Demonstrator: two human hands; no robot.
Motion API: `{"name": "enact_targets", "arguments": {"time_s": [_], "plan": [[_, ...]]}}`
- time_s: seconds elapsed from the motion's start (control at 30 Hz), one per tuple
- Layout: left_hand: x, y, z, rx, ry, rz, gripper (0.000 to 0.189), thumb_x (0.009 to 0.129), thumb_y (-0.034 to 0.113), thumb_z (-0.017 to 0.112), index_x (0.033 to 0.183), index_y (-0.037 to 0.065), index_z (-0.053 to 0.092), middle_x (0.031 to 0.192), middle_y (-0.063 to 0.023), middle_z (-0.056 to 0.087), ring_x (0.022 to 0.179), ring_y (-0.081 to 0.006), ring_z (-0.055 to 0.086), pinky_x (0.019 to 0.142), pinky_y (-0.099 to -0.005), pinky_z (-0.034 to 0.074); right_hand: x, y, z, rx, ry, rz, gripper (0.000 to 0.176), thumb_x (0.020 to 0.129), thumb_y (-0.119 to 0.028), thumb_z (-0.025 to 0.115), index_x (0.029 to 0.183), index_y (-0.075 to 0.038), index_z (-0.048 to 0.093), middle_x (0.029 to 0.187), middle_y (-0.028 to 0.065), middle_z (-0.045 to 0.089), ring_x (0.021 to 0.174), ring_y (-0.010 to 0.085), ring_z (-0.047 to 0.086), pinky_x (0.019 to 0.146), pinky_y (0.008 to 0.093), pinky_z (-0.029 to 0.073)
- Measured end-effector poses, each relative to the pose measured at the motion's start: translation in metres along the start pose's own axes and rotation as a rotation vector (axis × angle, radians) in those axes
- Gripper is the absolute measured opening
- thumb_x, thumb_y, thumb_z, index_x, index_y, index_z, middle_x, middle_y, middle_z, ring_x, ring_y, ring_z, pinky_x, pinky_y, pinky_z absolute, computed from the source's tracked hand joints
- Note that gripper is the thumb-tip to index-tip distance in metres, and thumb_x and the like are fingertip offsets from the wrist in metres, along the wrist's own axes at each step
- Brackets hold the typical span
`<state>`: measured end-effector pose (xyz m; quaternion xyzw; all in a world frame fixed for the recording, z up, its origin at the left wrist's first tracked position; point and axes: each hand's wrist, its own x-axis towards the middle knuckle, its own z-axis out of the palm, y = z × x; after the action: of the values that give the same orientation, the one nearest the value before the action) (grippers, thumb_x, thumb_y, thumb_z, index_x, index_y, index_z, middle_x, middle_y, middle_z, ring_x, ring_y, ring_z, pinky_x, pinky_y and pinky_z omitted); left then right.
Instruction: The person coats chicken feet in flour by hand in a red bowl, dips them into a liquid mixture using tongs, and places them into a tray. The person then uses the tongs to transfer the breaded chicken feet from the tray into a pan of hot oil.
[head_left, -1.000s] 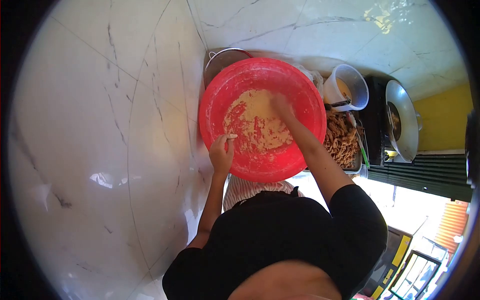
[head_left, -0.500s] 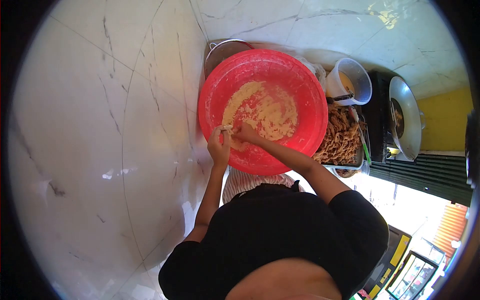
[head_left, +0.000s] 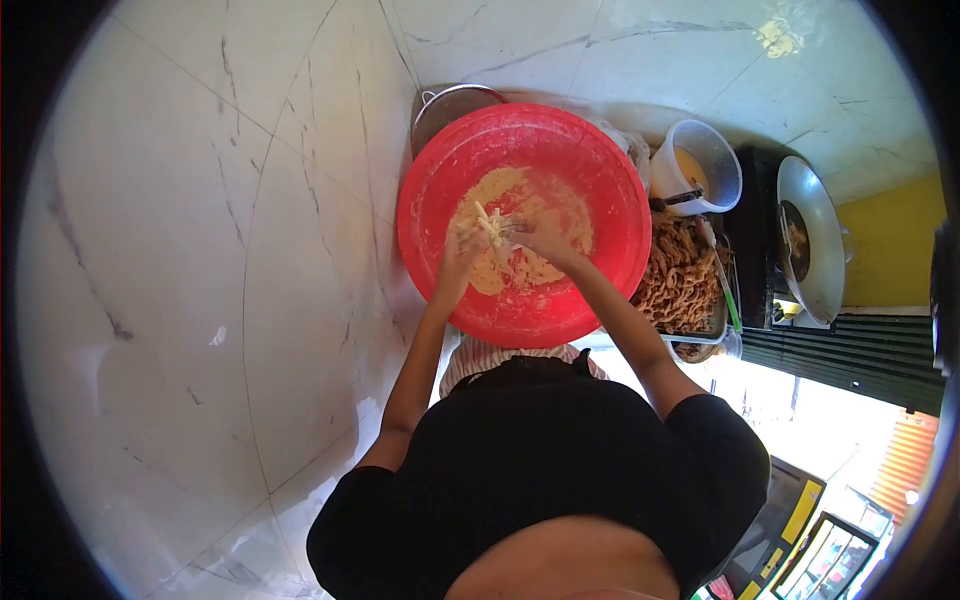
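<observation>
Over the middle of a red basin (head_left: 612, 190), the left hand (head_left: 457, 252) and right hand (head_left: 543, 240) pinch a pale dough strip (head_left: 489, 224) between them. It is held above the crumbly dough (head_left: 535, 270), likely so scraps drop back in. A tray of fried twists (head_left: 680, 280) sits just right of the basin.

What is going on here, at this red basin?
A person works with both bare hands over a large round red plastic basin of yellowish crumbly mixture. The left hand grips a pale thin strip, and the right hand meets it there. Beside the basin stand a metal tray of brown fried pieces and a white plastic bucket.
</observation>
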<state>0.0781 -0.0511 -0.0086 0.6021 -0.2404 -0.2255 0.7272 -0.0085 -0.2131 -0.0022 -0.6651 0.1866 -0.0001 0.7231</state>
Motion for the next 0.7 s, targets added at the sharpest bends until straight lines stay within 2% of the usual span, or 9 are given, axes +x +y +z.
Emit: {"name": "enact_targets", "arguments": {"time_s": [0.07, 0.13, 0.3, 0.37, 0.43, 0.57, 0.6, 0.67, 0.7], "plan": [[0.002, 0.004, 0.012, -0.067, -0.291, -0.148, 0.030, 0.089, 0.021, 0.046, 0.110, -0.001, 0.045, 0.099, -0.0024, 0.052, 0.088, -0.0088, 0.050, 0.076, -0.0235, 0.042, -0.001, 0.002, -0.001, 0.065, 0.015, -0.071, 0.031, 0.078, -0.012, 0.055, 0.106, 0.000, 0.055, 0.091, 0.0063, 0.059, 0.080, 0.0130, 0.055, 0.068, 0.0274, 0.045], [0.005, -0.001, 0.014, -0.033, -0.288, -0.184, 0.028, 0.089, 0.021, 0.047, 0.108, 0.000, 0.047, 0.095, -0.0021, 0.053, 0.084, -0.0084, 0.051, 0.073, -0.0232, 0.042, -0.002, 0.003, -0.003, -0.101, 0.068, -0.322, 0.032, 0.080, -0.009, 0.053, 0.111, -0.003, 0.052, 0.102, 0.0066, 0.055, 0.086, 0.0125, 0.053, 0.071, 0.0265, 0.045], [0.009, 0.037, 0.027, 0.251, -0.283, -0.243, 0.022, 0.088, 0.017, 0.048, 0.101, -0.001, 0.052, 0.082, -0.0028, 0.056, 0.072, -0.0080, 0.051, 0.063, -0.0241, 0.041, -0.015, -0.030, 0.003, 0.028, 0.160, -0.334, 0.027, 0.082, -0.007, 0.051, 0.108, -0.004, 0.054, 0.103, 0.0063, 0.053, 0.088, 0.0117, 0.052, 0.073, 0.0255, 0.043], [0.007, 0.043, 0.033, 0.310, -0.278, -0.055, 0.022, 0.087, 0.015, 0.050, 0.098, -0.002, 0.053, 0.077, -0.0046, 0.057, 0.067, -0.0094, 0.050, 0.059, -0.0260, 0.041, -0.019, -0.033, 0.008, 0.095, 0.128, -0.328, 0.026, 0.082, -0.007, 0.050, 0.107, -0.003, 0.054, 0.101, 0.0058, 0.054, 0.087, 0.0113, 0.052, 0.073, 0.0253, 0.043], [0.004, 0.050, 0.039, 0.337, -0.294, -0.022, 0.023, 0.086, 0.015, 0.050, 0.100, -0.003, 0.052, 0.078, -0.0058, 0.057, 0.068, -0.0099, 0.051, 0.060, -0.0259, 0.041, -0.019, -0.027, 0.011, 0.166, 0.039, -0.221, 0.021, 0.083, -0.008, 0.048, 0.102, -0.001, 0.055, 0.091, 0.0047, 0.057, 0.081, 0.0101, 0.053, 0.069, 0.0243, 0.044], [0.003, 0.045, 0.040, 0.425, -0.321, 0.122, 0.026, 0.085, 0.015, 0.052, 0.104, -0.003, 0.051, 0.081, -0.0082, 0.057, 0.071, -0.0106, 0.053, 0.063, -0.0257, 0.043, -0.023, -0.025, 0.011, 0.081, 0.098, -0.221, 0.018, 0.084, -0.009, 0.045, 0.095, 0.001, 0.056, 0.082, 0.0030, 0.058, 0.074, 0.0089, 0.053, 0.066, 0.0228, 0.043], [0.003, 0.048, 0.040, 0.426, -0.323, 0.119, 0.026, 0.085, 0.015, 0.052, 0.104, -0.003, 0.051, 0.081, -0.0082, 0.057, 0.071, -0.0106, 0.053, 0.063, -0.0257, 0.043, -0.023, -0.022, 0.012, 0.056, 0.127, -0.226, 0.018, 0.085, -0.010, 0.044, 0.093, 0.001, 0.057, 0.079, 0.0027, 0.058, 0.072, 0.0091, 0.053, 0.065, 0.0219, 0.042], [0.003, 0.057, 0.040, 0.480, -0.432, -0.156, 0.026, 0.087, 0.016, 0.050, 0.105, -0.003, 0.051, 0.086, -0.0071, 0.057, 0.076, -0.0101, 0.053, 0.068, -0.0255, 0.043, -0.022, -0.014, 0.011, 0.034, 0.156, -0.229, 0.019, 0.086, -0.012, 0.042, 0.090, 0.001, 0.057, 0.077, 0.0024, 0.058, 0.070, 0.0093, 0.053, 0.064, 0.0211, 0.042], [0.002, 0.056, 0.041, 0.481, -0.434, -0.158, 0.026, 0.087, 0.016, 0.050, 0.105, -0.003, 0.051, 0.086, -0.0071, 0.057, 0.076, -0.0101, 0.053, 0.068, -0.0255, 0.043, -0.021, -0.012, 0.009, 0.119, 0.153, -0.168, 0.022, 0.087, -0.014, 0.042, 0.092, 0.001, 0.057, 0.079, 0.0031, 0.058, 0.070, 0.0098, 0.053, 0.064, 0.0216, 0.042]]}}
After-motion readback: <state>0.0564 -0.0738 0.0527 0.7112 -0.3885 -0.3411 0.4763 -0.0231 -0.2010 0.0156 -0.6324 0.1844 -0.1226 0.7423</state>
